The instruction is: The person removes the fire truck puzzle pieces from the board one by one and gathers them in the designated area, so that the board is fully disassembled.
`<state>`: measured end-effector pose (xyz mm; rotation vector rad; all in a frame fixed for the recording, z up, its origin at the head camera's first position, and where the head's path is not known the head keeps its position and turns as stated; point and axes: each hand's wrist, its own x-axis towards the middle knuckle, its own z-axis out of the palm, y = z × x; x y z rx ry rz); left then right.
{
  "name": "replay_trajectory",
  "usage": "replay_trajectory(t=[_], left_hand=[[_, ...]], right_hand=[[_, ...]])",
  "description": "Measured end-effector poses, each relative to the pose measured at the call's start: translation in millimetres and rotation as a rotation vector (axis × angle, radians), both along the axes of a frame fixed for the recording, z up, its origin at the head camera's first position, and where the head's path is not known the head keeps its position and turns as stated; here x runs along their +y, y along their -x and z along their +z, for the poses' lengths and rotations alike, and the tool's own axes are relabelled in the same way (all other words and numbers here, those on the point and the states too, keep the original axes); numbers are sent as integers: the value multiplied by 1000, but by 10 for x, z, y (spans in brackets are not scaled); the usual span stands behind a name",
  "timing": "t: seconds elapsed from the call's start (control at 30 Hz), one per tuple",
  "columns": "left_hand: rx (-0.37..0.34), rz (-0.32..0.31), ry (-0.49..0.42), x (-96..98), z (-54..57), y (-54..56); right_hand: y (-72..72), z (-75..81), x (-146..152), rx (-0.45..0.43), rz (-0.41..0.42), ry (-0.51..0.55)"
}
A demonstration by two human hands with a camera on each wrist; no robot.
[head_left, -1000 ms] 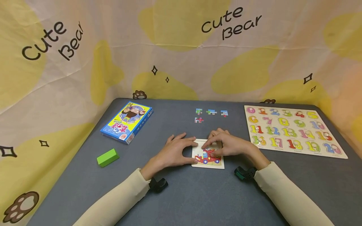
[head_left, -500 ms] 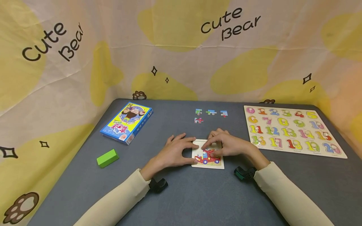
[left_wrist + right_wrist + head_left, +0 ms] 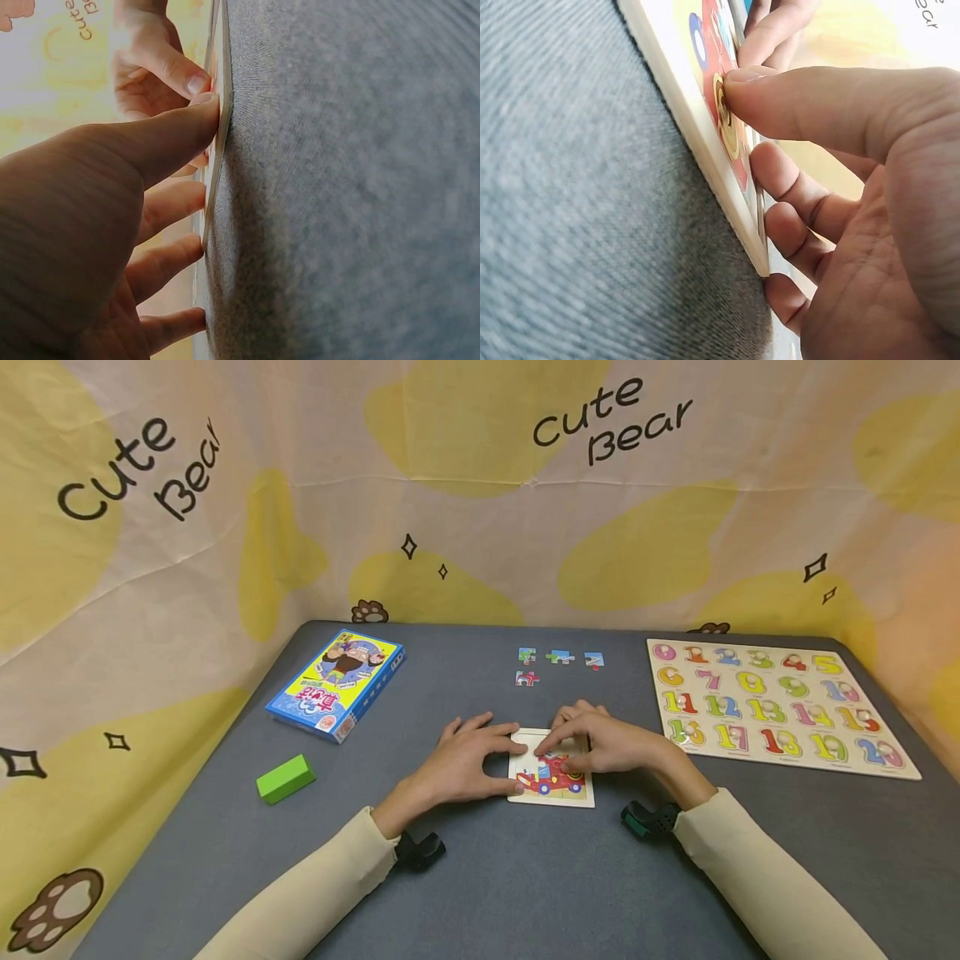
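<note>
In the head view a small square jigsaw puzzle (image 3: 551, 803) in a pale wooden frame lies on the grey table; it shows a red vehicle with blue wheels. My left hand (image 3: 471, 766) spans its left side, thumb and forefinger touching the frame, the other fingers spread away. On the picture, the thumb and forefinger of my right hand (image 3: 607, 742) press down apart from each other, hiding the upper right part. The right wrist view shows the thumb flat on the puzzle face (image 3: 709, 52), with the remaining fingers of the right hand (image 3: 885, 180) bent beside the frame's edge.
Several loose jigsaw pieces (image 3: 560, 657) lie behind the puzzle. To the right is a large number board (image 3: 780, 766). A blue and yellow box (image 3: 337, 681) and a green block (image 3: 286, 779) sit on the left. A printed cloth (image 3: 465, 452) hangs around the table (image 3: 510, 893).
</note>
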<state>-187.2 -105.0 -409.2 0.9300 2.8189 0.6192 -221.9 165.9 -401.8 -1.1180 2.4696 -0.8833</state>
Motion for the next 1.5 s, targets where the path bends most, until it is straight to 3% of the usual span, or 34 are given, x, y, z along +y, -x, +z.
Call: replay_trajectory(t=[1.5], left_hand=[[5, 8, -2, 12, 26, -18]], right_hand=[[-10, -2, -6, 15, 32, 39]])
